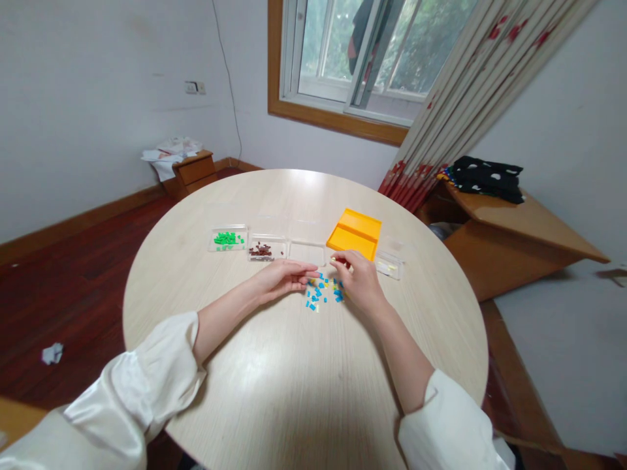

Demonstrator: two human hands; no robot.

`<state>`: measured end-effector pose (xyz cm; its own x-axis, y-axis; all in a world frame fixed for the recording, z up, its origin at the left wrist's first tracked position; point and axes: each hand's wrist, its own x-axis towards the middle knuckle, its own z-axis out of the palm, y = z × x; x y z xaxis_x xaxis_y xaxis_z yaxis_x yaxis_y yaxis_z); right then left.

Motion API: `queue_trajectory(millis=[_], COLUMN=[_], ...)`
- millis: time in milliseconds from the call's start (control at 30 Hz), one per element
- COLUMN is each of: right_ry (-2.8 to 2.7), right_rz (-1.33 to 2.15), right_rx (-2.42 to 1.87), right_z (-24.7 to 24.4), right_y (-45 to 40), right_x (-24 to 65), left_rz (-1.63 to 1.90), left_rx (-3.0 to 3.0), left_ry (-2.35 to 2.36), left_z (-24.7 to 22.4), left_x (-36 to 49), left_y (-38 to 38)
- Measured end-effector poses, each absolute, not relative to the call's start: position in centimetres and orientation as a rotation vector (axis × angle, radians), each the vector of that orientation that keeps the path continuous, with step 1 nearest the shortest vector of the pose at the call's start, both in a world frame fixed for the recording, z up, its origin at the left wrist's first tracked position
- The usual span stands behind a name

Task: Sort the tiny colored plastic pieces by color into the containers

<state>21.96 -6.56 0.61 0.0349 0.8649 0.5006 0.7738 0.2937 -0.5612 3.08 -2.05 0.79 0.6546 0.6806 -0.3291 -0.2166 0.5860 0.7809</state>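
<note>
1. head view: right hand poised over the far right of the scatter. grip closed, thumb and forefinger pinching what looks like a pale yellow piece.
2. left hand: grip open, fingers loosely extended beside the scatter; nothing seen held.
3. blue pieces, a few yellow among them, lie loose on the surface between and nearer than the hands.
4. beyond: green pieces and brown pieces in see-through trays, a third tray, an orange box; far right, a tray of pale pieces.
5. risk: piece is tiny, held at fingertips only; uneven pressure could flick it out.
6. risk: a low sweep of either hand could scatter blue pieces.
7. risk: right knuckles sit near the box; a careless reach might nudge it.
</note>
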Motion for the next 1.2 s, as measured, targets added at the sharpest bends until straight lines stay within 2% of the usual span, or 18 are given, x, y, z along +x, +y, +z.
queue_trajectory(millis=[233, 333, 633, 733, 967, 1200], right_ry=[-1.366, -1.292, -1.245, -1.314, -1.863, -2.029], right_rz=[-0.197, -0.242, -0.241, -0.148, 0.420, 0.475], right_rx=[-1.809, -1.909, -1.967, -1.916, -1.633, -1.632], right_z=[1.9, 1.4, 0.9, 1.2, 1.1, -0.2], right_y=[-7.4, -7.8, -7.8, -7.5, -7.1, -6.8], right_x=[30.0, 32.3, 32.9, 31.5, 24.7, 23.5], left_rz=[0.912, 0.999, 1.000, 0.982, 0.984, 0.930], left_rx=[0.928, 1.018, 1.601, 1.786, 1.924, 1.995], left_ry=[0.715, 0.771, 1.012, 1.096, 1.140, 1.119], left_z=[0.3, 0.3, -0.3, -0.3, -0.5, -0.6], left_x=[3.2, 3.2, 3.3, 3.0, 2.6, 2.9], left_y=[-1.7, -1.6, -1.5, -1.5, -1.1, -1.3])
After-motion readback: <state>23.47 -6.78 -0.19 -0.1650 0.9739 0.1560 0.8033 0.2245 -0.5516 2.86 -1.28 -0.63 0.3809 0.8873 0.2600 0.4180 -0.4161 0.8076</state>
